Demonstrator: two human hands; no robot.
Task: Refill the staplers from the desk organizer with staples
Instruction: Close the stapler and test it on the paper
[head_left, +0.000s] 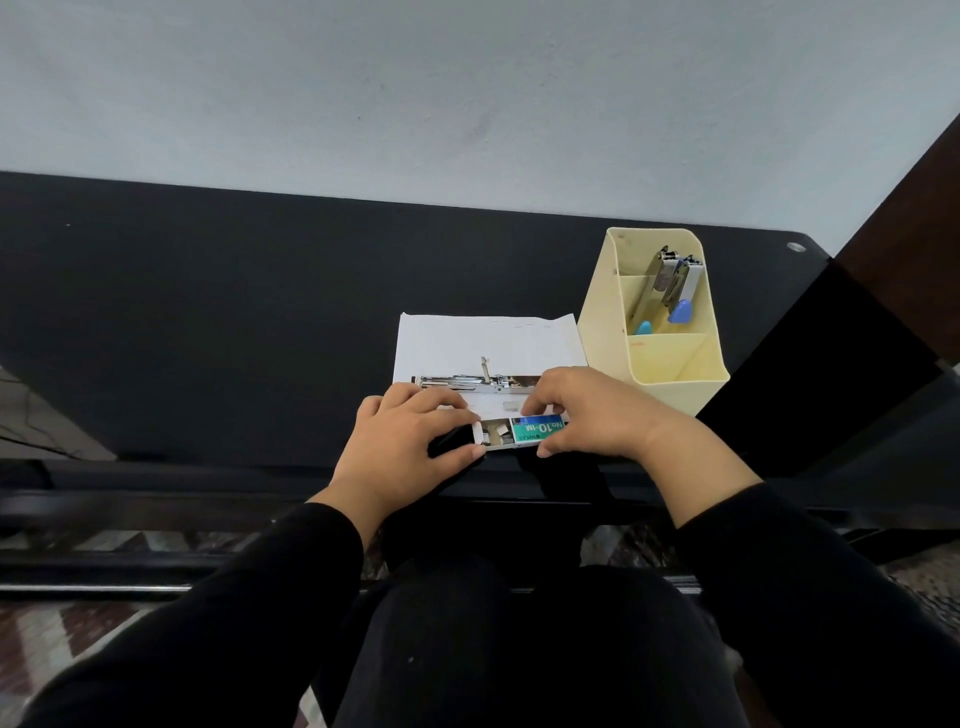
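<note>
Fingers (451, 402) of the left hand (400, 441) pinch the pulled-out tray end of a staple box (519, 433); the right hand (582, 410) grips its green sleeve. Both hold it above the black desk (208, 322) near its front edge. Beyond lies white paper (488, 338) bearing an opened stapler (467, 381). At right, a cream organizer (665, 374) holds two more staplers (670, 283), standing upright.
</note>
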